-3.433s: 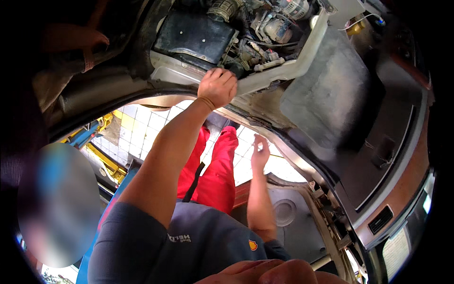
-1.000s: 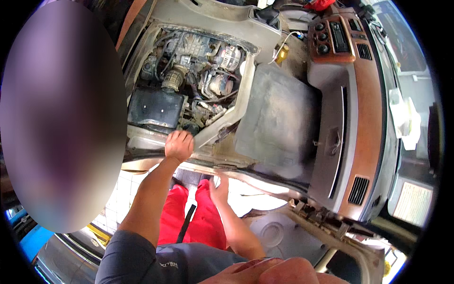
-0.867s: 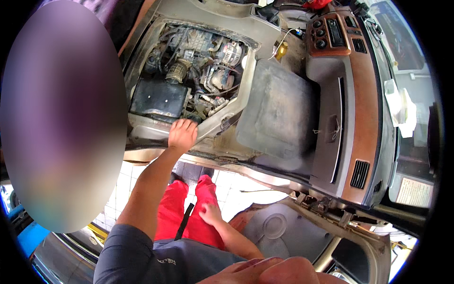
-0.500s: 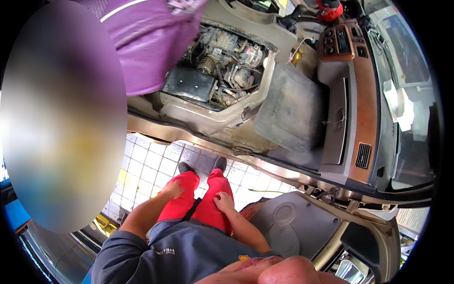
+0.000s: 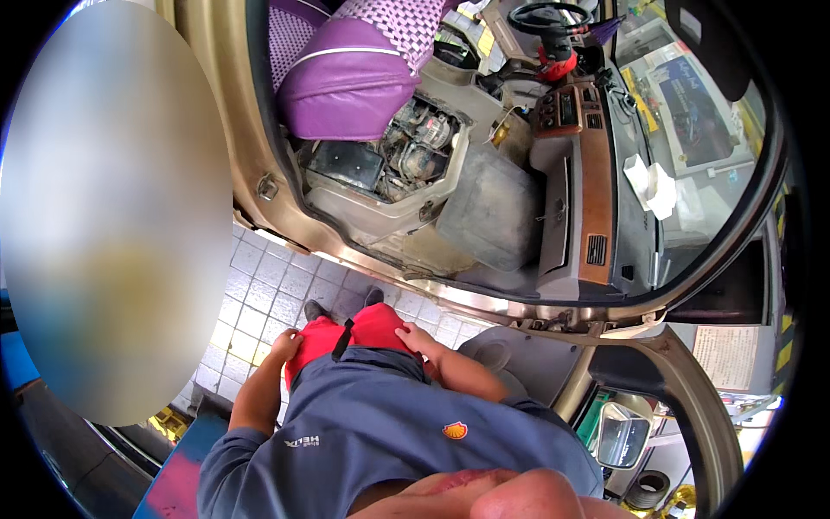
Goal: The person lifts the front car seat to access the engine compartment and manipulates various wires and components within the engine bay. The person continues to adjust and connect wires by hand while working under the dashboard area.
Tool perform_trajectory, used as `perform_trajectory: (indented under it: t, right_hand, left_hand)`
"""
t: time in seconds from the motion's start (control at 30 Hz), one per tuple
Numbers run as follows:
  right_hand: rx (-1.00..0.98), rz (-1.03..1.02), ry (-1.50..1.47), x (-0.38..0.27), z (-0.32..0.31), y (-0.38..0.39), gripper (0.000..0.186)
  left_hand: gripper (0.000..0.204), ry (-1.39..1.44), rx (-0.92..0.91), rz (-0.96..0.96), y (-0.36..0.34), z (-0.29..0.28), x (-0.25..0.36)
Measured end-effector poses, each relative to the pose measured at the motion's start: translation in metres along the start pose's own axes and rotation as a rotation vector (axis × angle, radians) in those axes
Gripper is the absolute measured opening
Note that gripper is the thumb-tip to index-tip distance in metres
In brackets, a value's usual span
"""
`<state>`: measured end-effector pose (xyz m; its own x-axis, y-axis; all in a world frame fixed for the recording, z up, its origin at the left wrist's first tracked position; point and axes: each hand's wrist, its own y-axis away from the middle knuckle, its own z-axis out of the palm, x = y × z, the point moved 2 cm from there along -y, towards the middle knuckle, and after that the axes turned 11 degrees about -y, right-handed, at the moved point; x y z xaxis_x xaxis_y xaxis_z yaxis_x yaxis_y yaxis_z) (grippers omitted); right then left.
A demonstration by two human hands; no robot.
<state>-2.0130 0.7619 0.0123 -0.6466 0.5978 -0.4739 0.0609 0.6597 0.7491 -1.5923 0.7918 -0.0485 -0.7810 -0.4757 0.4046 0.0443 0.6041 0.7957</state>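
I stand beside a vehicle's open cab with both hands at my red trousers. My left hand is at the outer side of the left leg, its fingers closed on the cloth. On the other thigh, my right hand has its fingers bent and pinching the fabric. A black strap hangs at the front of my waist. Ahead of me, the engine bay lies uncovered under a tilted purple seat, with a black battery-like box at its near corner.
A grey mat covers the cab floor beside the engine. The dashboard runs along the right, below the windscreen. The open door with its mirror stands at my right. White tiles lie underfoot.
My left hand has moved outward from the front of the thigh to the trouser side. My right hand stays at its thigh. The view has shifted, showing more of the cab and door frame.
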Motion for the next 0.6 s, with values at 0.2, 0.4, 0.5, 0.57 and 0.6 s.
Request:
perform_trajectory:
  t: [0.2,0.4,0.5,0.57,0.6]
  right_hand:
    - [-0.219,-0.035,0.127,-0.005,-0.024,-0.023,0.057]
    - [-0.289,-0.199,0.314,-0.020,-0.033,-0.069,0.054]
    - [-0.260,-0.191,0.295,-0.018,-0.053,-0.080,0.052]
    - [-0.270,-0.223,0.275,-0.021,-0.067,-0.093,0.045]
    - [-0.261,-0.245,0.267,-0.020,-0.076,-0.094,0.044]
  left_hand:
    - [0.046,-0.225,-0.043,-0.057,0.002,0.002,0.001]
    - [0.032,-0.768,-0.180,0.152,-0.026,0.025,-0.023]
    - [0.034,-0.709,-0.158,0.040,-0.015,0.015,0.003]
    - [0.037,-0.622,-0.158,0.000,-0.028,0.016,-0.001]
    - [0.039,-0.448,-0.057,-0.099,-0.015,0.013,0.012]
